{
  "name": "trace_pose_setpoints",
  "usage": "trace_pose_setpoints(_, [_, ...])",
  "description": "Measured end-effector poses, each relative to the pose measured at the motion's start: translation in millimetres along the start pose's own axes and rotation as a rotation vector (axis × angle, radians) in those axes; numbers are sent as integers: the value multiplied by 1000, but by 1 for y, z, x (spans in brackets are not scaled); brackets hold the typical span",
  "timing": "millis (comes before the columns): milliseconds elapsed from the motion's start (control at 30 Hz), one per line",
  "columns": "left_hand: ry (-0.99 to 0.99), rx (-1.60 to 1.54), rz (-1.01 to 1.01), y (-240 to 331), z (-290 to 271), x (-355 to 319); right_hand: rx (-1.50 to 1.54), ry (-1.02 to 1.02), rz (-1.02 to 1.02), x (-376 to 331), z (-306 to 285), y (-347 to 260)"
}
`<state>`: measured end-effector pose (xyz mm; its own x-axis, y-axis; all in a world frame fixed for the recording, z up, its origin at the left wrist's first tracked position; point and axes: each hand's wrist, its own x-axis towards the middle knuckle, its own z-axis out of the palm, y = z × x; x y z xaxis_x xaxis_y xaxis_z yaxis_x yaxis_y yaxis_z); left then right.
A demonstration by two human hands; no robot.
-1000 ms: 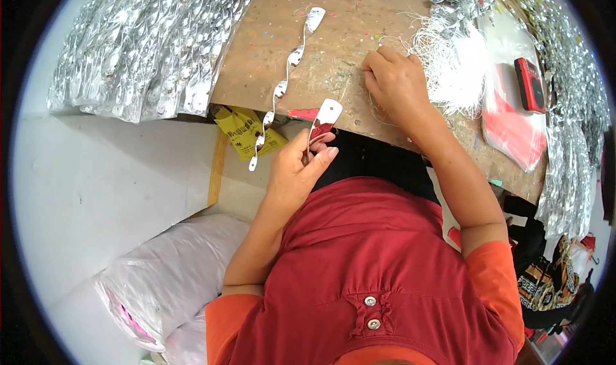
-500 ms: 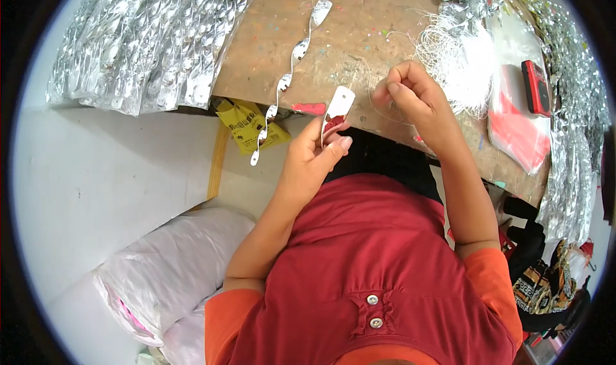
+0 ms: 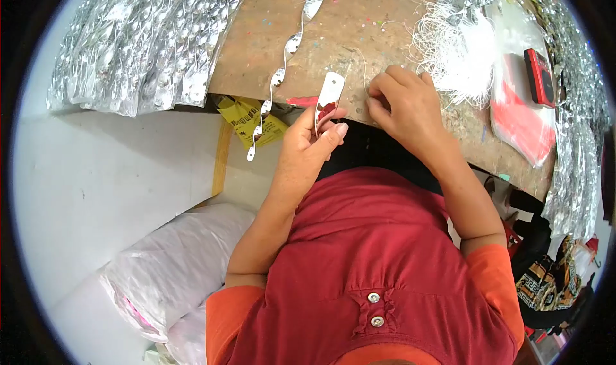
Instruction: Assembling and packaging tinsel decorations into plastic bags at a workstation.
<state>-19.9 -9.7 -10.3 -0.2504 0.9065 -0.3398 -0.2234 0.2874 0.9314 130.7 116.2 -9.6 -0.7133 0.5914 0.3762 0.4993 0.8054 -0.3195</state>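
My left hand (image 3: 307,145) grips a shiny silver foil strip (image 3: 330,87) between thumb and fingers. The strip's rounded upper end has a small hole, and its mirror surface reflects red. To the right, just over the table's front edge, my right hand (image 3: 407,105) is closed with its fingers curled toward the thumb. A thin pale thread (image 3: 364,66) runs across the tabletop to these fingertips; the pinch itself is partly hidden. Left of my hands, a twisted silver strip (image 3: 278,77) lies on the table, its lower end hanging past the edge.
Silver twisted strips (image 3: 141,50) cover the table's left side. A white thread bundle (image 3: 459,57), clear plastic bags (image 3: 513,118) and a red-black device (image 3: 540,79) lie right on the brown table (image 3: 366,12). More strips (image 3: 571,191) hang at right. Below are a yellow bag (image 3: 247,122) and wrapped bundles (image 3: 179,256).
My right hand has turned and moved slightly, its back now facing up and its fingers more curled. My left hand and its foil strip have shifted slightly left and up in the view.
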Motion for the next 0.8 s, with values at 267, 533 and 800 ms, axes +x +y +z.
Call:
trace_pose_setpoints(267, [-21,-97,-44,0,4,4,79,-54,-2,0,7,4])
trace_pose_setpoints(533, [-227,-279,-253,0,6,20,700,-221,309,-19,-27,-20])
trace_pose_setpoints(800, [-120,-189,-101,1,-1,15,516,-75,339,-23,-21,4])
